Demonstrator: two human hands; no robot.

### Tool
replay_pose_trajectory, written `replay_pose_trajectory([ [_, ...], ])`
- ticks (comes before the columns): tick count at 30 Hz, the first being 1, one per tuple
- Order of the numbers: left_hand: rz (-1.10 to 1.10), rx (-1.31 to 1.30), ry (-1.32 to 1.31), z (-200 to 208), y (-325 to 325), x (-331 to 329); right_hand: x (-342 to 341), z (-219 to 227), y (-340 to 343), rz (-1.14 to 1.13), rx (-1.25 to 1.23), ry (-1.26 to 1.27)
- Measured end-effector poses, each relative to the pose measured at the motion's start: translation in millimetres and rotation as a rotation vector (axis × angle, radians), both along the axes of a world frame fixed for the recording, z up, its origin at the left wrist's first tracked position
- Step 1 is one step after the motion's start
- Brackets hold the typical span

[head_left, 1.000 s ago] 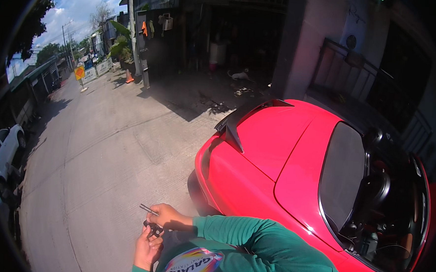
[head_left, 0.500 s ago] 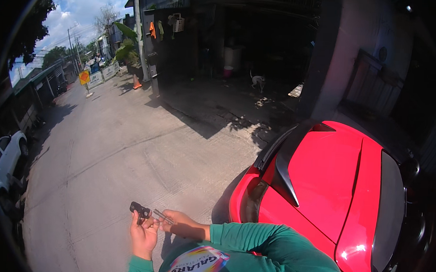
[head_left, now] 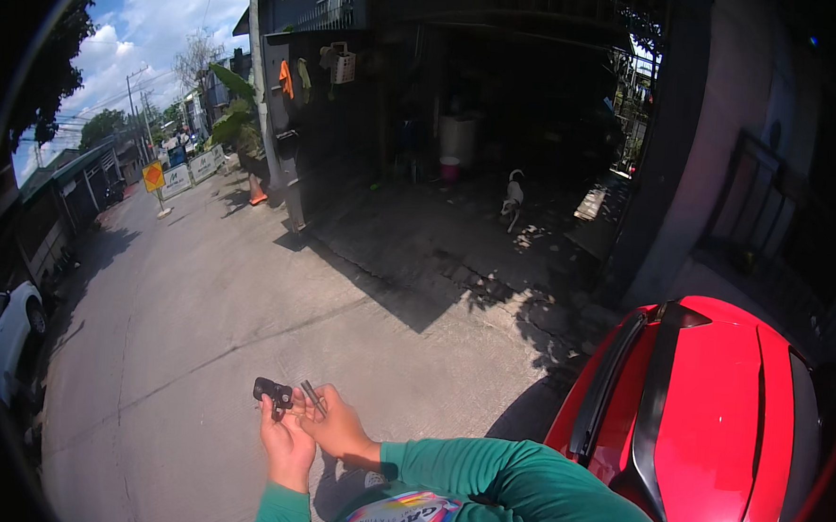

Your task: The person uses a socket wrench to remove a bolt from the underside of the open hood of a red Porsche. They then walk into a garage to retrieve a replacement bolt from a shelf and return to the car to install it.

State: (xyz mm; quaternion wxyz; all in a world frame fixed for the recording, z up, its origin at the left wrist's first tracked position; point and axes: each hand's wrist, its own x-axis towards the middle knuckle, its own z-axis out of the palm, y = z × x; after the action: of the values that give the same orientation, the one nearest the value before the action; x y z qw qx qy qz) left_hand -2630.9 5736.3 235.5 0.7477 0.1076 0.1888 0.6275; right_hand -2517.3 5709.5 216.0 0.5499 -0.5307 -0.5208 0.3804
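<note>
My left hand (head_left: 287, 446) is closed on a small black device (head_left: 271, 388) with round details on its face; its exact kind is too small to tell. Close beside it, my right hand (head_left: 337, 429) pinches a slim grey metal piece (head_left: 313, 398) that looks like a pair of short parallel rods. The two hands meet at the fingertips in front of my body, over the concrete road. Whether the metal piece touches the black device I cannot tell. Long green sleeves cover both arms.
A red car (head_left: 717, 409) stands close on my right. In the shaded garage ahead a white dog (head_left: 513, 198) stands near a pink bucket (head_left: 449, 168). Down the road are an orange cone (head_left: 256, 192) and a yellow sign (head_left: 153, 176). A white car (head_left: 15, 339) is parked left.
My view has swung, so the red car sits farther right and lower. The dog has turned around. Both hands stay together, still gripping the black device and the metal piece.
</note>
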Motion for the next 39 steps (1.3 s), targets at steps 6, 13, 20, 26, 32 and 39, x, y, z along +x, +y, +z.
replay_pose_trajectory([
  [6, -0.316, 0.115, 0.075, -18.4, 317.2, 142.1, 130.6, -18.9, 290.3, -0.232, 0.035, 0.041],
  [13, -0.427, 0.105, 0.07, -31.6, 586.6, 374.0, 357.4, -35.8, 544.2, -0.365, 0.068, 0.006],
  [20, -0.475, 0.266, 0.263, -92.6, 882.4, 606.2, 634.4, -86.8, 816.8, -0.33, 0.015, 0.264],
  [26, -0.39, 0.377, 0.544, -124.6, 1117.7, 764.3, 814.0, -42.2, 1058.3, -0.21, -0.024, -0.018],
  [32, -0.33, 0.548, 0.762, -177.3, 1347.4, 958.4, 988.3, -83.1, 1304.6, -0.208, -0.014, -0.218],
  [39, -0.255, 0.977, 1.086, -133.7, 1656.3, 1208.8, 1228.1, -79.7, 1583.5, -0.399, 0.023, -0.097],
])
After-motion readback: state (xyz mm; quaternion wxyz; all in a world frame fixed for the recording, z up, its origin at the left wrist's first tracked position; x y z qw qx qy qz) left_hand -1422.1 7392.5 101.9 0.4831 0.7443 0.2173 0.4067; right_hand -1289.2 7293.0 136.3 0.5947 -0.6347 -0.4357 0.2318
